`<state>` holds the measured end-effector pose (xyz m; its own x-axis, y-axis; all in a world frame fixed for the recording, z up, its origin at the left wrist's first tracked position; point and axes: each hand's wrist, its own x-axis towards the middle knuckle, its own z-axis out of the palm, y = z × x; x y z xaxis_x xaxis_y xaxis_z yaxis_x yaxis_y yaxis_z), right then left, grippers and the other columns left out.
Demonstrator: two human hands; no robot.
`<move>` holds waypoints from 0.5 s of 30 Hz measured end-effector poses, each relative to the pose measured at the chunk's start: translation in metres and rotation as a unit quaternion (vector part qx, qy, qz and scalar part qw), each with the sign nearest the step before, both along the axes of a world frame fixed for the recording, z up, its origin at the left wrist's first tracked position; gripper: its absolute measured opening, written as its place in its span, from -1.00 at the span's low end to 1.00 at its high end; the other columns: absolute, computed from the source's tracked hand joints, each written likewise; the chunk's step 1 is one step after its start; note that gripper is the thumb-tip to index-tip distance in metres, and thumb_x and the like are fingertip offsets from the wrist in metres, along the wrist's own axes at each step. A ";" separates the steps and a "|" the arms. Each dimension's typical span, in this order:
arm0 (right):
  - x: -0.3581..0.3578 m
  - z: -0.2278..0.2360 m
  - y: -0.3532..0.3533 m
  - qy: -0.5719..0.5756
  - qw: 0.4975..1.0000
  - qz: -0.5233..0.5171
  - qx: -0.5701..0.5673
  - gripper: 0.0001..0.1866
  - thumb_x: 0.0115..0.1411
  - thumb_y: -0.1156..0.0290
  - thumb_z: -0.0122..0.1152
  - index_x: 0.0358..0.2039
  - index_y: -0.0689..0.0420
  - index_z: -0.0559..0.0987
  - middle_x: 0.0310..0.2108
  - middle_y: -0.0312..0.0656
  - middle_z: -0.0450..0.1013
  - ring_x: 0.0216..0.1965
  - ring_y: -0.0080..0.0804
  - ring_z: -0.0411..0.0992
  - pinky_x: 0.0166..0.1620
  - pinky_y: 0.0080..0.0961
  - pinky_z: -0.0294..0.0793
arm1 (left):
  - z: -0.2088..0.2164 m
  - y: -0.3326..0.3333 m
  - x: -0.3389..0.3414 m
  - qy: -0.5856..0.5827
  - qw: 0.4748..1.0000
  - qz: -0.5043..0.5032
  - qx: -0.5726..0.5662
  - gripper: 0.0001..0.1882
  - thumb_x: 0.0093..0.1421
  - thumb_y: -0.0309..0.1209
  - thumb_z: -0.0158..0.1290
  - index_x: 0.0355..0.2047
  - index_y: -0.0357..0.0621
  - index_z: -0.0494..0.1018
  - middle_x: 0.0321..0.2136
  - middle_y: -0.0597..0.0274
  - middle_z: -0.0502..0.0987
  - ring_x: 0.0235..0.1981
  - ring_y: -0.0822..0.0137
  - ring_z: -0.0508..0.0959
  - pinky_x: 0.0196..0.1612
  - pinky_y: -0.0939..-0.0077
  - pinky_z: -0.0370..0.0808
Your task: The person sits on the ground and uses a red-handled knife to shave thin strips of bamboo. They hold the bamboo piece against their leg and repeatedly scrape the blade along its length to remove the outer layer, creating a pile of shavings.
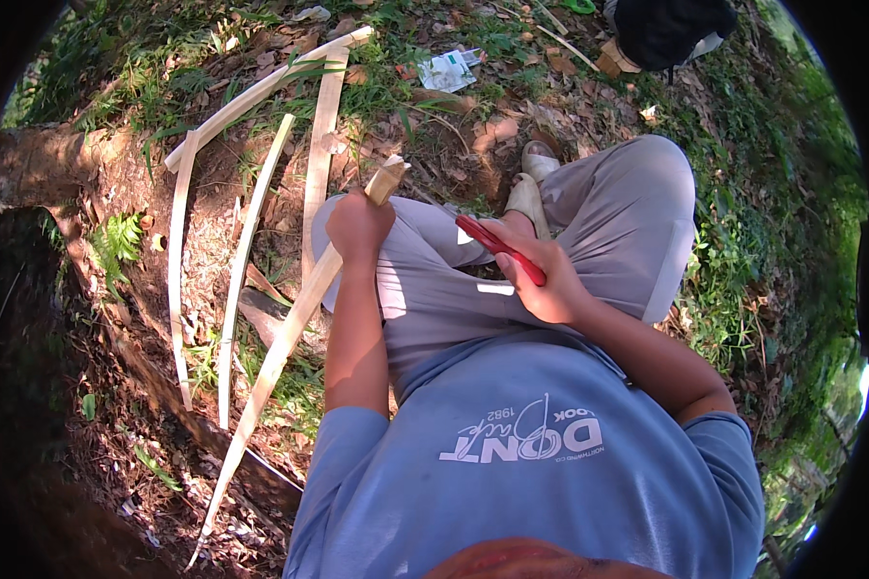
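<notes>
My left hand (360, 230) is closed around a long pale wooden strip (278, 349), close to its upper, splintered end. The strip slants down past my left forearm toward the lower left, narrowing to a thin tip. In my right hand (548, 288) is a knife with a red handle (502, 251). Its thin blade points up and left toward the strip's end and looks apart from it; the blade's tip is hard to make out. Both hands are over my lap, where I sit with bent legs in grey trousers (628, 212).
Several more pale strips (251, 261) lie on the leafy ground to the left. A white packet (447, 71) is ahead, with a black bag (671, 34) and a wood block (616, 60) at the far right. Sandals (526, 201) are on my feet. A fern (116, 249) grows at left.
</notes>
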<state>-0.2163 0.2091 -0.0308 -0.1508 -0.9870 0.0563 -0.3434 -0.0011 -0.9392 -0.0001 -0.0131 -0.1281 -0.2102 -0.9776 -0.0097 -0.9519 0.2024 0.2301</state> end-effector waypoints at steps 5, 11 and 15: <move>0.033 -0.045 -0.088 -0.080 0.996 -0.018 -0.044 -0.51 0.54 0.33 0.21 0.41 0.20 0.54 -0.28 0.00 0.68 -0.35 -0.56 0.44 -0.23 -0.47 0.52 | 0.011 -0.001 -0.001 -0.008 0.999 0.003 0.042 -0.69 0.07 -0.20 0.35 -0.31 -0.19 0.71 -0.38 -0.13 0.75 -0.28 -0.19 0.77 -0.13 -0.05 0.71; 0.048 -0.055 -0.145 -0.066 0.997 -0.017 0.020 -0.52 0.52 0.33 0.24 0.37 0.25 0.57 -0.34 -0.05 0.66 -0.34 -0.56 0.47 -0.19 -0.46 0.54 | 0.013 -0.002 0.001 -0.030 0.996 0.012 0.077 -0.65 0.10 -0.16 0.33 -0.24 -0.17 0.74 -0.31 -0.13 0.77 -0.23 -0.18 0.78 -0.10 -0.03 0.71; 0.037 -0.061 -0.116 -0.134 0.991 -0.032 0.001 -0.51 0.54 0.33 0.22 0.40 0.21 0.56 -0.36 -0.16 0.60 -0.34 -0.60 0.43 -0.20 -0.53 0.51 | 0.012 -0.002 0.000 -0.010 0.997 0.008 0.077 -0.65 0.10 -0.16 0.33 -0.26 -0.19 0.74 -0.30 -0.14 0.77 -0.22 -0.18 0.78 -0.09 -0.03 0.71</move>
